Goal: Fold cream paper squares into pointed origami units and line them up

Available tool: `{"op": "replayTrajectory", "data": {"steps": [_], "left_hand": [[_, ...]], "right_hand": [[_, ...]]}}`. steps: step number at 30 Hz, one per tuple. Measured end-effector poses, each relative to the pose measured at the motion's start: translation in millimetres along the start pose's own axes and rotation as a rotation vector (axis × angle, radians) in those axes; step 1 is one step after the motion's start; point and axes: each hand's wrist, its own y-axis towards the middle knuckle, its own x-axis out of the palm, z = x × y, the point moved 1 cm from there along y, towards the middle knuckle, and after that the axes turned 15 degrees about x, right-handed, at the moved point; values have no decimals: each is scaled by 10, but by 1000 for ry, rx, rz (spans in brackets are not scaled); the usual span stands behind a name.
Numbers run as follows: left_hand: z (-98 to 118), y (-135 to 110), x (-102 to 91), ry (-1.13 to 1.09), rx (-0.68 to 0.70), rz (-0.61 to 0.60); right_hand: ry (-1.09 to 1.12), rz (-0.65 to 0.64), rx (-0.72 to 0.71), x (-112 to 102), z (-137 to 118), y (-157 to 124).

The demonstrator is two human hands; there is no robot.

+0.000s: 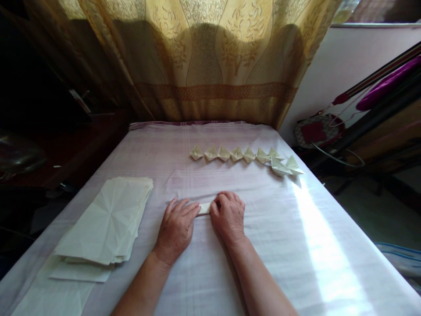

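A small folded strip of white paper lies on the cloth between my two hands. My left hand rests on the left end of it, palm down, with its fingers stretched out and a little apart. At the right end, my right hand is closed, its thumb and bent fingers pinching the paper. My hands cover both ends of the strip, so its full length is hidden. Beyond them stands a row of several folded paper boats, the rightmost ones crowded together at an angle.
A stack of creased white paper sheets lies on the left of the cloth-covered table. Patterned gold curtains hang behind the far edge. A bag is off to the right, below a purple item. Sunlight streaks the table's right side.
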Motion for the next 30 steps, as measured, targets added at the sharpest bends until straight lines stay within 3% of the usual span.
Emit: {"op": "replayTrajectory", "data": {"steps": [6,9,13,18,30], "left_hand": [[-108,-88,-46,-22,-2,-253],[-126,-139,-65,18,41,-318],[-114,-177,-58,48,66,-354],[-90,-172,-43,66,76,-345],[-271,-285,-212,57,175,-409]], "right_hand": [[48,-54,21,-6,26,22],[115,-79,8,-13,38,31],[203,-168,-90,-40,14,20],[158,-274,-147,-69,-29,2],[116,-273,-156,-84,-44,12]]}}
